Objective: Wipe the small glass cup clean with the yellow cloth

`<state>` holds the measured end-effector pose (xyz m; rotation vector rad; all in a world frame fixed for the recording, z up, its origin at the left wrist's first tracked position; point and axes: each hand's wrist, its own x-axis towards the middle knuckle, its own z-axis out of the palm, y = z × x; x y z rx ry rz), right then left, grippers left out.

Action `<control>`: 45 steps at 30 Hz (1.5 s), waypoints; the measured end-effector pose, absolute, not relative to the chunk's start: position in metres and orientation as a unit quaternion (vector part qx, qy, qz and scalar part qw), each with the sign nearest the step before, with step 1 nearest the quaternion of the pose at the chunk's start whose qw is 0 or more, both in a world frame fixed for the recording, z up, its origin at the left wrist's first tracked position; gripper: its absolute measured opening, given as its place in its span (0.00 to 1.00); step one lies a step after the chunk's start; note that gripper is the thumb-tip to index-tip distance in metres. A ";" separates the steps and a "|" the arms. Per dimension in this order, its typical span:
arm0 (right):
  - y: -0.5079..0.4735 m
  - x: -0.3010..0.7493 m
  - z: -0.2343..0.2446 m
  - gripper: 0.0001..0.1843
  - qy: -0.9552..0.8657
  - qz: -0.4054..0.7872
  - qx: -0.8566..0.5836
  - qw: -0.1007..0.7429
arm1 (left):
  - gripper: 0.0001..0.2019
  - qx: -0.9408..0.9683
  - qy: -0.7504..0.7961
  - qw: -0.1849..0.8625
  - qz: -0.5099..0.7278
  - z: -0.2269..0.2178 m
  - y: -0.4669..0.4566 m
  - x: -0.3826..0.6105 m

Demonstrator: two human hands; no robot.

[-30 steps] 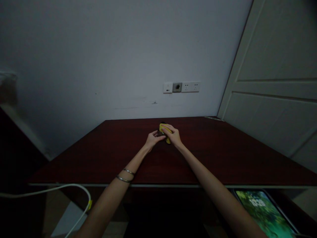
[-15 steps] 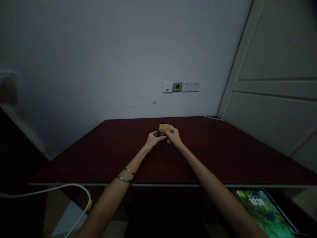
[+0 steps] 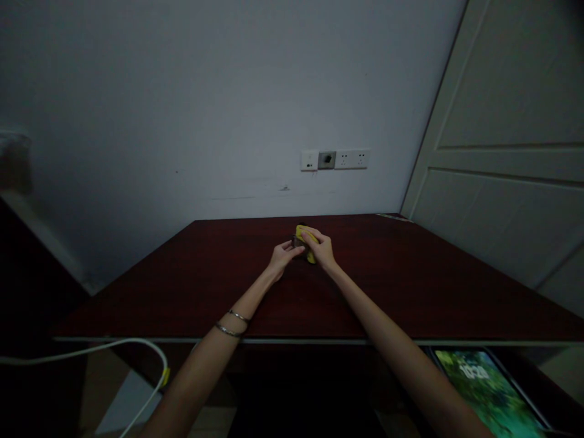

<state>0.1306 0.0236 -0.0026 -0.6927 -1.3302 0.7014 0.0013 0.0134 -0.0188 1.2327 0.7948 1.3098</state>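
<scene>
My left hand [image 3: 281,257] is closed, its thumb and fingers pinching a small dark, see-through-looking object [image 3: 298,241] above the middle of the table [image 3: 219,274]. The kind of object is too small and dim to tell. Pressed against its right side is a yellow cloth [image 3: 312,258], gripped by my right hand [image 3: 322,250]. Part of the cloth bunches over the object's top, and a loose end hangs below my right fingers. Both hands nearly meet, hiding much of the object.
Behind the table rises a pale wall with sockets [image 3: 351,159]. A panelled door [image 3: 511,152] stands on the right. Under the table's front edge, a lit tablet [image 3: 490,389] lies at right. A white cable [image 3: 137,342] curves at left.
The yellow cloth and my right fingers have shifted slightly right over the dark object. The object has turned a little, and my left fingers have changed their hold.
</scene>
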 end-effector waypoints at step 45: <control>0.028 0.140 0.002 0.40 -0.607 0.406 -0.301 0.613 | 0.38 0.550 0.317 0.596 0.491 -0.021 0.029 -0.017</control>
